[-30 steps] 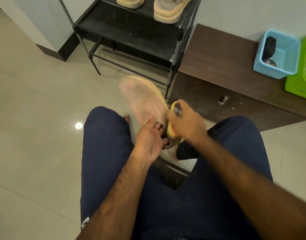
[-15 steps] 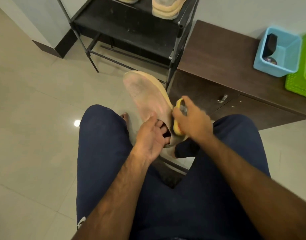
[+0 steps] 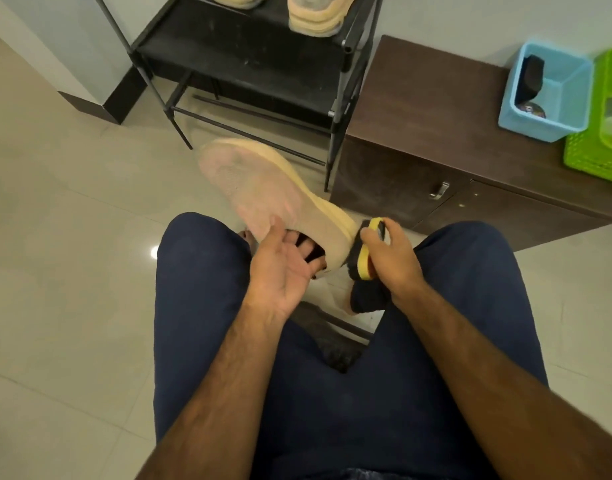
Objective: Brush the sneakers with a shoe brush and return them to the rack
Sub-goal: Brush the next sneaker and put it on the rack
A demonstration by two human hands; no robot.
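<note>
Trousers (image 3: 200, 306): dark navy, plain soft cloth on both legs, with faint creases where the thighs meet at the near end. Left forearm (image 3: 228, 375) and right forearm (image 3: 470, 358): uncovered right to the near edge of view, fine hair along both. Left grip (image 3: 280, 271) and right grip (image 3: 391, 261): bare. Toes of a bare foot (image 3: 247, 237) show just beyond the left knee. Thin strip of blue-grey cloth (image 3: 360, 474) at the near edge; garment unclear.

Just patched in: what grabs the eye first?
A pale pink sneaker with a cream sole sits mid-frame, held by the left hand at its opening. The right hand grips a yellow-backed black brush at its heel. A blue plastic bin stands on the brown cabinet, upper right.
</note>
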